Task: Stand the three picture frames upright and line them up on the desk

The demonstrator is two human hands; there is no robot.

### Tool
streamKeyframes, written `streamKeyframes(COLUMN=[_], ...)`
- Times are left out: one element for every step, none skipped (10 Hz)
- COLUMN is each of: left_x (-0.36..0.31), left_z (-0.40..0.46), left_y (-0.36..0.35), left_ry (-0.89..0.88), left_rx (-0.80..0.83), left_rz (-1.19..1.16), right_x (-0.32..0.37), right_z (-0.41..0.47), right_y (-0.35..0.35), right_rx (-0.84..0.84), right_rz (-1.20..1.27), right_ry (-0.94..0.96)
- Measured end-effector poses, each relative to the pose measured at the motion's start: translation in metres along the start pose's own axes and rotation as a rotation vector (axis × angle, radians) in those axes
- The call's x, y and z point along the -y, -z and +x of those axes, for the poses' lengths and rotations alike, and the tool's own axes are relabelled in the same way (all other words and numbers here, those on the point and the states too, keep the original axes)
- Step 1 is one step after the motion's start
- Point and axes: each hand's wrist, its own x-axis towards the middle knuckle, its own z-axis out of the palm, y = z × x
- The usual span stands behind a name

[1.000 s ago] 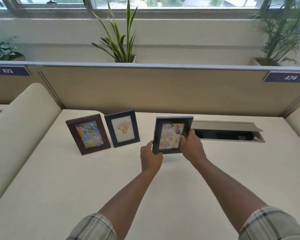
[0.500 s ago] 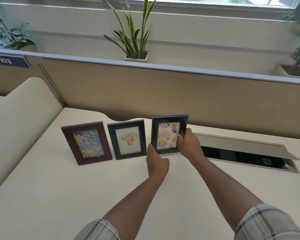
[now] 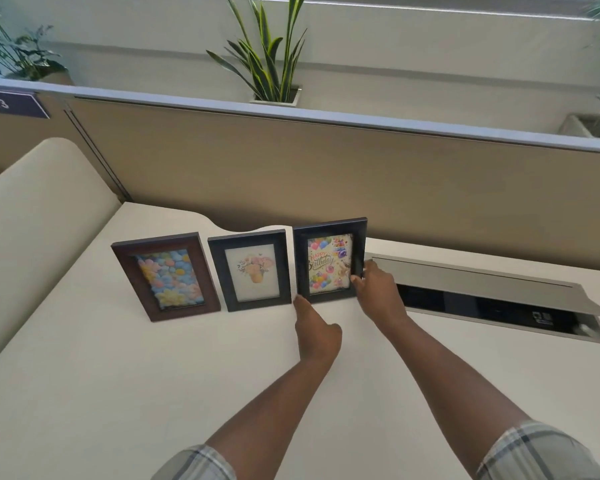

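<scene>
Your right hand (image 3: 378,289) pinches the birthday frame's (image 3: 329,261) right edge | left hand (image 3: 317,332) loose, fingertip at its lower left corner | frame upright on desk (image 3: 118,375), rightmost, beside the flower frame (image 3: 251,270) and brown frame (image 3: 166,277)

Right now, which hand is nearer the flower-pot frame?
Left. The left hand sits just below and right of the flower-pot frame; the right hand is beyond the birthday frame.

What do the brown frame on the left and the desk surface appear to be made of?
The brown frame looks like wood or a wood-look moulding with a dark reddish-brown satin finish; no grain can be made out, so this is uncertain. The desk seems to be a cream laminate, matte and uniform, without visible texture.
</scene>
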Motion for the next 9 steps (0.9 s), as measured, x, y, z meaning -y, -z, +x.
streamKeyframes(left_x=[0.004, 0.001, 0.0, 0.001, 0.001, 0.002, 0.006, 0.014, 0.016], left_z=[-0.004, -0.003, -0.001, -0.001, 0.0, -0.004, -0.014, -0.031, -0.05], left_y=[-0.004, -0.001, 0.003, 0.005, 0.006, 0.009, 0.015, 0.025, 0.045], left_ry=[0.007, 0.004, 0.007, 0.002, 0.002, -0.009, -0.051, -0.155, -0.348], left_rx=[0.03, 0.036, 0.038, 0.043, 0.048, 0.064, 0.076, 0.055, -0.035], left_rz=[0.049, 0.071, 0.088, 0.098, 0.11, 0.113, 0.142, 0.262, 0.407], right_x=[-0.005, -0.003, -0.003, -0.003, -0.003, -0.002, -0.001, -0.003, -0.004], right_z=[-0.009, -0.013, -0.014, -0.015, -0.015, -0.02, -0.037, -0.064, -0.094], right_y=[-0.01, -0.016, -0.021, -0.024, -0.024, -0.021, -0.014, -0.005, 0.009], right_rx=[0.017, 0.02, 0.027, 0.02, 0.035, 0.047, 0.047, 0.018, -0.041], right_rz=[-0.054, -0.016, 0.018, 0.021, 0.022, 0.035, 0.016, -0.138, -0.353], right_ry=[-0.032, -0.082, -0.114, -0.13, -0.14, -0.144, -0.125, -0.071, 0.065])
